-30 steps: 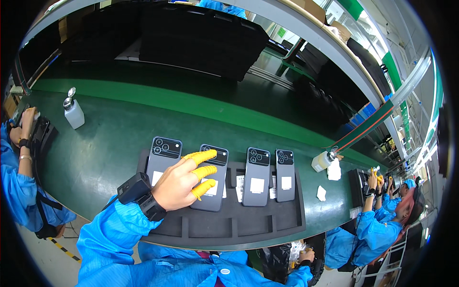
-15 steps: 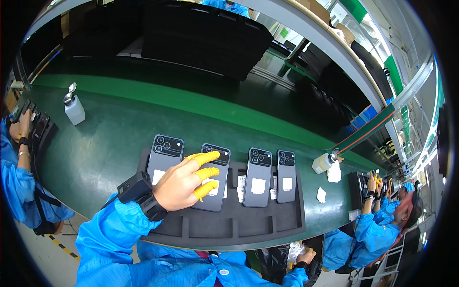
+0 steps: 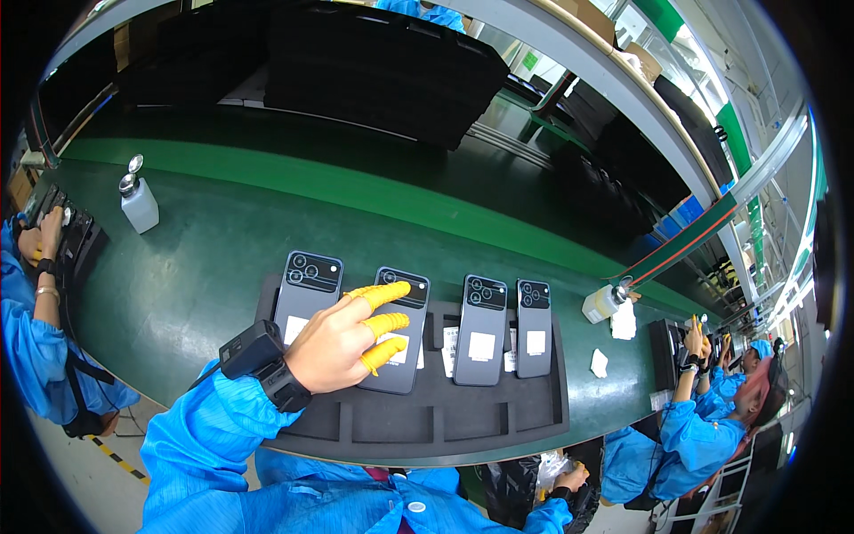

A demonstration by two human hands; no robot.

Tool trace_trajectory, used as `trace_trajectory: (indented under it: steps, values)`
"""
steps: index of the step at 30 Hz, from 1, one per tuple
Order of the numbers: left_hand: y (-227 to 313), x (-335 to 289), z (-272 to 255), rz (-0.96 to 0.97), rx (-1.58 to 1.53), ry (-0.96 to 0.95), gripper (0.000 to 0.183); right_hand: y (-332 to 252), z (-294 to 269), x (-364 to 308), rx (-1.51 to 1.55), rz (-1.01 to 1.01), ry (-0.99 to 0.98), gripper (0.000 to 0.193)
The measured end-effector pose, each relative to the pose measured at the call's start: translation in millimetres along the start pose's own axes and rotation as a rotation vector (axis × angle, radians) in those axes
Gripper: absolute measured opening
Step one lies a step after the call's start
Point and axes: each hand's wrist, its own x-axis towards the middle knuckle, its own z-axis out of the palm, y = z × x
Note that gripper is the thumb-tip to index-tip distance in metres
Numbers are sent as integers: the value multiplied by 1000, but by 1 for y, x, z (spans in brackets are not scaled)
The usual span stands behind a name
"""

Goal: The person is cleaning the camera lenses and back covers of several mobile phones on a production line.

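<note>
A factory workshop, by the look of it: a long green bench [image 3: 205, 222] under a metal shelf frame [image 3: 614, 78], people [image 3: 639, 461] in matching blue coats [image 3: 704, 442] on either side, phones [image 3: 484, 322] in a row on a dark tray [image 3: 387, 431], and (down on the floor [image 3: 80, 456]) black-and-yellow striped tape [image 3: 122, 462].

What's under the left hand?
A grey phone, second from left; part of its camera panel and right edge show. The left hand mostly covers its left side, plus the lower right of the leftmost phone. Palm contact isn't visible.
</note>
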Motion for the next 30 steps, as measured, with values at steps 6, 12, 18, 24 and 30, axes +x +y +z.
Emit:
trace_trajectory:
  steps: [6,12,18,24,30]
  values:
    - [0,-1,-1,-19,-5,10,27,-29,-55,-28,1,-60,166,33]
    - [1,2,2,-31,32,99,27,-70,-153,-1,492,-546,397,28]
    - [-2,2,-1,4,90,238,31,-296,-330,-112,694,-1112,59,53]
    - [0,1,-7,-55,67,268,32,-457,-325,-175,388,-1493,57,65]
    - [-2,-1,3,-8,133,291,26,-523,-293,-194,-259,-1342,109,76]
